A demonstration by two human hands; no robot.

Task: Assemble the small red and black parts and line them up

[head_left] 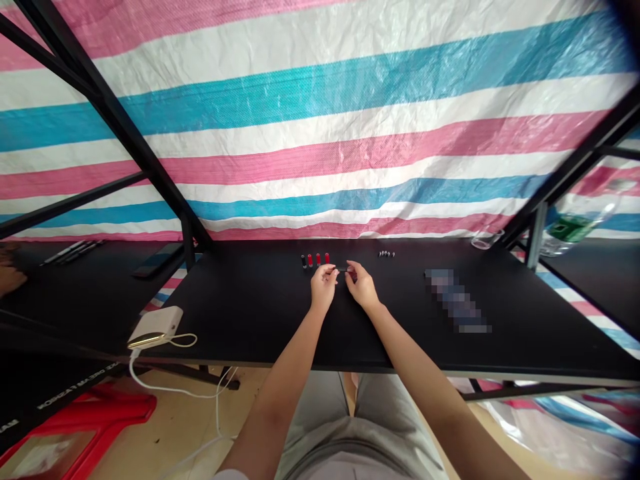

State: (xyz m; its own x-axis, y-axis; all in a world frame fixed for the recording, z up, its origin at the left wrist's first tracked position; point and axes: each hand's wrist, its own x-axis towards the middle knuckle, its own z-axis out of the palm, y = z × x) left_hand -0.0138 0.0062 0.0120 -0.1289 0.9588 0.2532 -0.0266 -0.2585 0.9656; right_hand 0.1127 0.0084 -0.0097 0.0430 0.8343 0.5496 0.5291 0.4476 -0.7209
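Observation:
My left hand [323, 285] and my right hand [361, 285] meet over the middle of the black table [260, 320]. Both pinch a small thin dark object [343, 269] between their fingertips; it is too small to name. Just behind my left hand stands a short row of small upright pieces [315, 259], one black and three red. A few tiny metallic bits [387, 254] lie behind and to the right of my right hand.
A white power bank [156, 327] with a cable lies at the table's front left corner. A clear cup [486, 239] and a plastic bottle [575, 223] stand far right. Another person's hand [10, 279] shows at the left table with pens [70, 251]. Black frame struts rise on both sides.

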